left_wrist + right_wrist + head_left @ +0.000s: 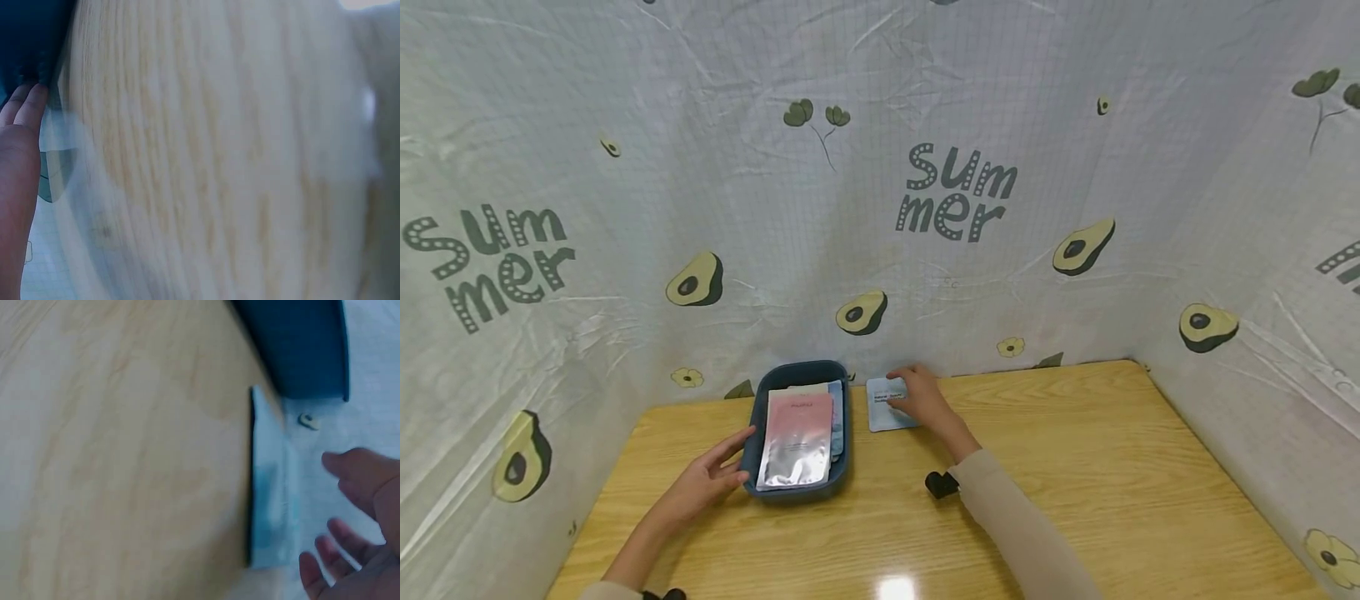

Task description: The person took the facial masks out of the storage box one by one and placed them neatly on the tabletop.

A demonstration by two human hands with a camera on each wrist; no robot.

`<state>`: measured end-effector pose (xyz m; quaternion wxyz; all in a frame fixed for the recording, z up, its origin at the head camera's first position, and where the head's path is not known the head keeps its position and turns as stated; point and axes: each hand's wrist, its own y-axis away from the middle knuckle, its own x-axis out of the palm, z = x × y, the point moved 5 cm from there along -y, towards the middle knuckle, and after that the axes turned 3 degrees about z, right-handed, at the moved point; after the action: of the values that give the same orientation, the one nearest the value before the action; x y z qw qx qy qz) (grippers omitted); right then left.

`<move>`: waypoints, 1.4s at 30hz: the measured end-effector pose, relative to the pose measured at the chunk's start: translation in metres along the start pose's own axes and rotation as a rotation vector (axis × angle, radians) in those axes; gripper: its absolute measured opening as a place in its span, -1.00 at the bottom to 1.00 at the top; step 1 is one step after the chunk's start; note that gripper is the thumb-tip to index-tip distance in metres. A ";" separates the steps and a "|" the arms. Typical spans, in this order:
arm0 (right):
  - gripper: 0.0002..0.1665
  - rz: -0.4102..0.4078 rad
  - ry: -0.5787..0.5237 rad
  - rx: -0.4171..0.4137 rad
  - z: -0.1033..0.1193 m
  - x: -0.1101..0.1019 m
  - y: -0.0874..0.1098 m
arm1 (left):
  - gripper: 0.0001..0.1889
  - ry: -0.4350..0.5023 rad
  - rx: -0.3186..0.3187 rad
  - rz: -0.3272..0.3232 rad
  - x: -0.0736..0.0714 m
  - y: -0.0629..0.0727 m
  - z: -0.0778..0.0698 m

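A dark blue bin (797, 497) stands on the table left of the middle, with several flat sachets in it. The top one is a pink and silver sachet (797, 437). My left hand (703, 479) rests its fingers against the bin's left wall. In the left wrist view, straight fingers (30, 106) lie on the blue wall. Right of the bin, a light blue sachet (880, 417) lies flat near the back edge. My right hand (927, 402) hovers over its right part, thumb and fingers spread apart and holding nothing. The right wrist view shows the hand (365, 534) beside the sachet (272, 494).
The wooden table (1060, 467) meets a white cloth wall (737, 192) printed with avocados and lettering, which rises behind it and on both sides. A dark strap piece (942, 484) sits at the right wrist.
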<state>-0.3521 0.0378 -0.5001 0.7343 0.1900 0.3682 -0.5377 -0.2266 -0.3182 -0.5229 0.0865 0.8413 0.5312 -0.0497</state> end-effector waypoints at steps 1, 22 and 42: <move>-0.55 0.002 -0.020 -0.035 0.003 -0.001 -0.001 | -0.23 0.003 0.002 0.002 0.000 0.000 0.000; -0.53 0.122 -0.198 -0.256 0.053 -0.007 0.001 | -0.21 0.000 -0.014 -0.001 0.003 -0.001 -0.001; -0.43 0.315 -0.141 -0.289 0.104 0.024 -0.037 | -0.22 -0.034 -0.008 -0.017 -0.001 0.002 -0.001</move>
<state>-0.3475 -0.0613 -0.4453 0.8527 0.1002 0.3550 -0.3699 -0.2250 -0.3196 -0.5217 0.0984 0.8356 0.5369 -0.0625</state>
